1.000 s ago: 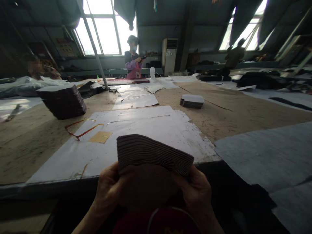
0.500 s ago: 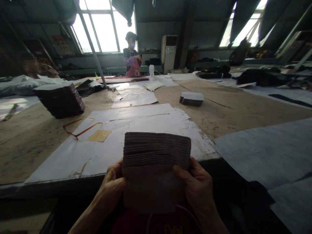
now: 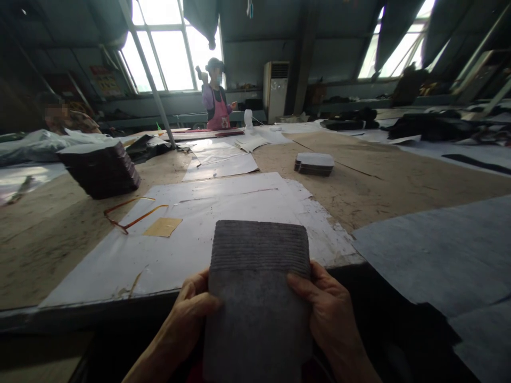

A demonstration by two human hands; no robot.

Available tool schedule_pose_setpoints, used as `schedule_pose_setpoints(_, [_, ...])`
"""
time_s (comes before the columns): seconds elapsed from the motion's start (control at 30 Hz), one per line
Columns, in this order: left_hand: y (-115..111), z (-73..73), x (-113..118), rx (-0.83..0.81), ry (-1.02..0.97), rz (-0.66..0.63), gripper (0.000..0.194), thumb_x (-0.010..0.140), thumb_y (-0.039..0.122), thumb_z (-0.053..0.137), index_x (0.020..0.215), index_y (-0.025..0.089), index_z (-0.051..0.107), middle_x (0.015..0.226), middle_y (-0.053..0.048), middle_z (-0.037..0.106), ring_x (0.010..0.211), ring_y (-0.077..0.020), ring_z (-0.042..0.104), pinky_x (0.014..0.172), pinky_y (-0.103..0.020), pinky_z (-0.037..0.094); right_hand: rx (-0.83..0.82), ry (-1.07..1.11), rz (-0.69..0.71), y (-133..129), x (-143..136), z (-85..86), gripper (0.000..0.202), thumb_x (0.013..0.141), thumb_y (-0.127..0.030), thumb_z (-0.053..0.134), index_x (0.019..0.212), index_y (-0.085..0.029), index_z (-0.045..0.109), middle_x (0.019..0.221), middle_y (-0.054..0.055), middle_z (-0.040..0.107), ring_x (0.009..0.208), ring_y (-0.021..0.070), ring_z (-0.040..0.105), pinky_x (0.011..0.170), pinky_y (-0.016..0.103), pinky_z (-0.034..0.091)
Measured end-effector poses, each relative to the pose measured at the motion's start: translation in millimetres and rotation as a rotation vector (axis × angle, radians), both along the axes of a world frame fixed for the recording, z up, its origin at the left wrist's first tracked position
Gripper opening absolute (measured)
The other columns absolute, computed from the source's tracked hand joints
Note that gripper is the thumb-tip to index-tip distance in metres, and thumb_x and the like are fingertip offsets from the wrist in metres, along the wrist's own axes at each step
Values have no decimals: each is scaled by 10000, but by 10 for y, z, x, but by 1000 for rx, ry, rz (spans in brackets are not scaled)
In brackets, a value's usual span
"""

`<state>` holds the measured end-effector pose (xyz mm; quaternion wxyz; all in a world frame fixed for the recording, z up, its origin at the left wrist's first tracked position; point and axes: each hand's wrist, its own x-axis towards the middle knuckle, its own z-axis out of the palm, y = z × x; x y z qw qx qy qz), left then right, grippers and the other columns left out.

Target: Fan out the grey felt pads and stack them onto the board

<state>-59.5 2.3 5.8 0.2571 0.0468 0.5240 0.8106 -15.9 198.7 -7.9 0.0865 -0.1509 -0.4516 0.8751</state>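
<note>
A thick stack of grey fabric pieces (image 3: 258, 314) is held up in front of me, just past the table's near edge, its layered edges fanned in fine ridges at the top. My left hand (image 3: 195, 306) grips its left side, thumb on the front face. On the right side my right hand (image 3: 325, 298) holds it the same way, fingers behind. Beyond the stack lies white paper (image 3: 223, 199) on the table, with orange-framed glasses (image 3: 126, 224) and a tan square (image 3: 163, 227) to the left.
A tall dark stack (image 3: 101, 169) stands at the left, and a small grey stack (image 3: 314, 164) right of centre. Grey sheet material (image 3: 443, 250) covers the right side. A slanted pole (image 3: 149, 80) rises behind. A person in a pink apron (image 3: 220, 109) stands across the table.
The held stack has tilted so that its face looks greyer and longer and its ridges are finer and more even. The person across the table has raised one arm.
</note>
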Motion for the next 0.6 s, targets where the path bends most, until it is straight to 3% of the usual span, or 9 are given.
schedule_pose_setpoints(0.13, [38, -24, 10, -39, -31, 7, 268, 651, 211, 649, 912, 154, 677, 753, -60, 691, 649, -188, 627, 636, -278, 493, 6, 11, -1, 11, 13, -9, 295, 583, -248, 765, 848, -191, 646, 777, 25, 688, 651, 191, 613, 611, 301, 498])
schedule_pose_setpoints(0.23, [54, -68, 38, -96, -31, 83, 245, 637, 267, 697, 855, 157, 679, 722, -54, 687, 622, -173, 616, 585, -243, 485, 53, 20, -26, 6, 53, 38, 299, 573, -249, 774, 842, -194, 656, 765, 22, 685, 648, 178, 608, 613, 284, 495])
schedule_pose_setpoints(0.3, [58, -81, 83, -173, 89, 224, 254, 621, 297, 711, 839, 169, 683, 744, -45, 689, 650, -180, 613, 585, -232, 482, 56, 31, -14, -8, 86, 67, 322, 574, -257, 770, 873, -203, 662, 766, 22, 685, 648, 181, 611, 620, 292, 498])
schedule_pose_setpoints(0.43, [71, -65, 207, -469, 525, 508, 191, 618, 284, 685, 791, 209, 712, 685, -9, 680, 619, -178, 590, 601, -219, 467, 60, 22, 57, -84, 136, 12, 295, 574, -318, 756, 804, -149, 681, 738, 64, 683, 659, 228, 621, 616, 340, 504])
schedule_pose_setpoints(0.53, [77, -60, 247, -555, 664, 589, 215, 626, 269, 656, 821, 222, 732, 751, -23, 702, 680, -216, 615, 694, -246, 472, 147, -68, 12, -164, 164, -95, 279, 612, -372, 732, 751, -137, 678, 716, 71, 687, 665, 247, 633, 577, 324, 508])
schedule_pose_setpoints(0.6, [53, -97, 228, -521, 605, 565, 226, 609, 270, 678, 822, 219, 733, 778, -31, 706, 729, -238, 626, 703, -259, 480, 330, -71, -76, -190, 184, -133, 232, 668, -367, 695, 770, -159, 675, 688, 48, 687, 627, 231, 636, 534, 296, 513])
